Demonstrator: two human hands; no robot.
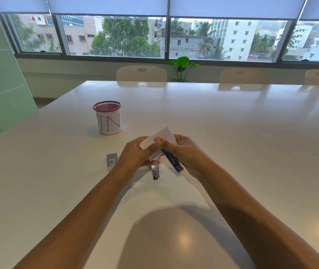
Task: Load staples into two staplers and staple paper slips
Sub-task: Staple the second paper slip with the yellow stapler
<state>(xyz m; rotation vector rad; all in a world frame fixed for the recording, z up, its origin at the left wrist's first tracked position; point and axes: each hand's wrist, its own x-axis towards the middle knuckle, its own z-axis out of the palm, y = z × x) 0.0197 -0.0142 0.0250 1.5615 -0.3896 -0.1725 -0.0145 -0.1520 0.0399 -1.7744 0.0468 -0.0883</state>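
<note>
My left hand pinching a white paper slip, my right hand gripping a dark blue stapler, second stapler on the counter below, staple box at nine o'clock, mesh cup at eleven.

White paper slips sit in the grip above a dark blue stapler. Left of the grip, a grey barcoded box; beyond, a red-rimmed mesh cup with a white label.
</note>
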